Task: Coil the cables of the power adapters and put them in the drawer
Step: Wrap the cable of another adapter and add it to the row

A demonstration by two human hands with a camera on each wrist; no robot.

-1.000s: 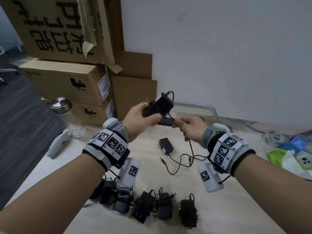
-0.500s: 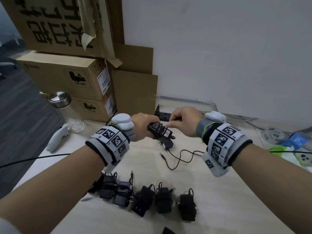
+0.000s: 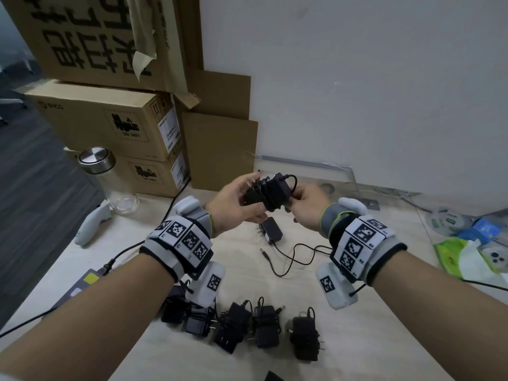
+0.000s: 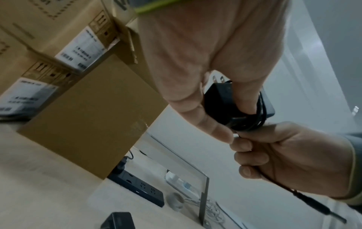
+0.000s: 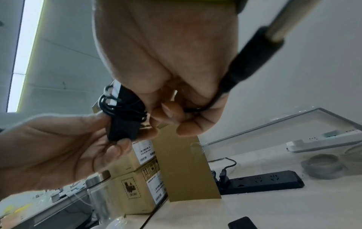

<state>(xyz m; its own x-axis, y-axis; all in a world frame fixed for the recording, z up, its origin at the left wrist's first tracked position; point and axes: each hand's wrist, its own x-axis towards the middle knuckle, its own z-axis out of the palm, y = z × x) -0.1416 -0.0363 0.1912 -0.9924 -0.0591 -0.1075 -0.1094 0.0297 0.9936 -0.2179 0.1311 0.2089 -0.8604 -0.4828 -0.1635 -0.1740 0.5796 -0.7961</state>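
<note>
My left hand (image 3: 236, 204) grips a black power adapter (image 3: 270, 191) above the table, with its cable wound around the body (image 5: 125, 111). My right hand (image 3: 305, 204) pinches the free end of that cable (image 4: 305, 196) right beside the adapter (image 4: 235, 105). Below them on the table lies another adapter (image 3: 270, 231) with its cable (image 3: 291, 257) loose and uncoiled. Several adapters with wound cables (image 3: 247, 325) lie in a row near the front edge. No drawer is in view.
Stacked cardboard boxes (image 3: 110, 119) stand at the back left, with a glass jar (image 3: 110, 180) and a white controller (image 3: 92, 224) before them. A black power strip (image 5: 260, 182) lies by the wall. Packets (image 3: 472, 248) clutter the right side.
Both hands have risen from just above the table, carrying the adapter up. More of the cable is wound on its body and only a short end stays in my right hand.
</note>
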